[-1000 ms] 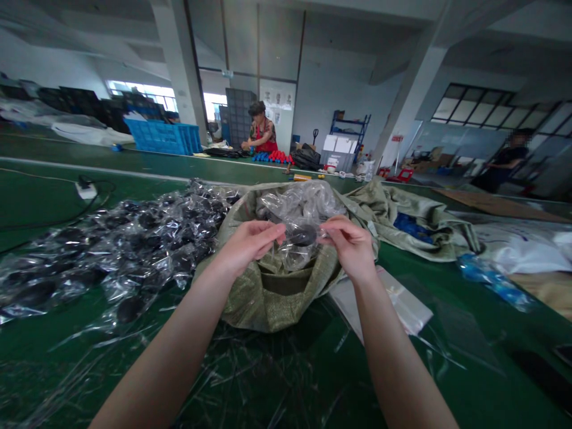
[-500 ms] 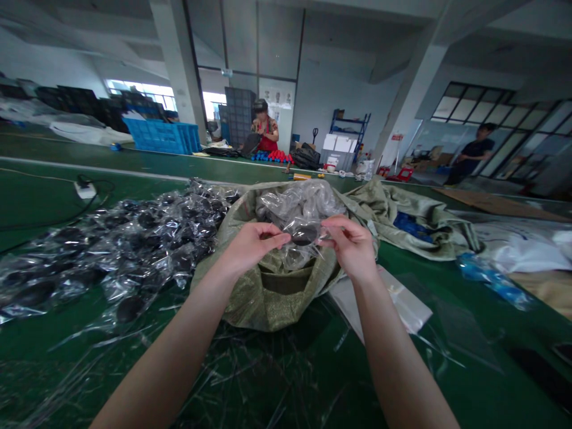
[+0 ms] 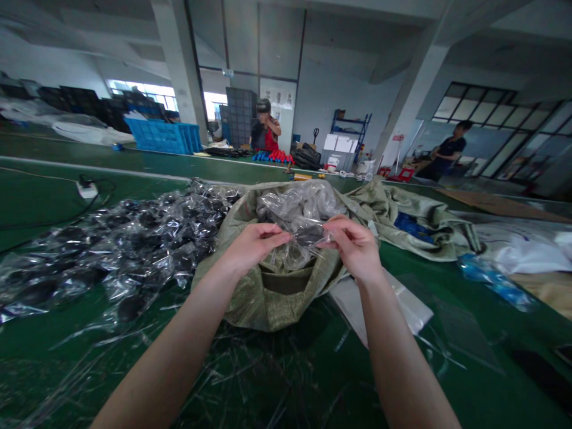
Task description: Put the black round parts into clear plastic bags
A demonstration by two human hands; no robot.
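Observation:
My left hand (image 3: pixel 252 245) and my right hand (image 3: pixel 355 245) each pinch one end of a small clear plastic bag (image 3: pixel 304 233) with a dark round piece inside. They hold it over the open mouth of an olive woven sack (image 3: pixel 268 298) filled with more clear bags (image 3: pixel 300 205). To the left, a heap of bagged black pieces (image 3: pixel 134 244) lies spread on the green table (image 3: pixel 465 369).
A second crumpled olive sack (image 3: pixel 415 220) lies right of the first, with flat clear bags (image 3: pixel 393 301) beside it. A white power strip (image 3: pixel 87 189) and cable sit far left. One person (image 3: pixel 266 134) works at a far table, another (image 3: pixel 447 158) stands at the right.
The small bag has tilted between my fingers so the dark piece looks flatter. The person at the right has walked left; the far worker has straightened up.

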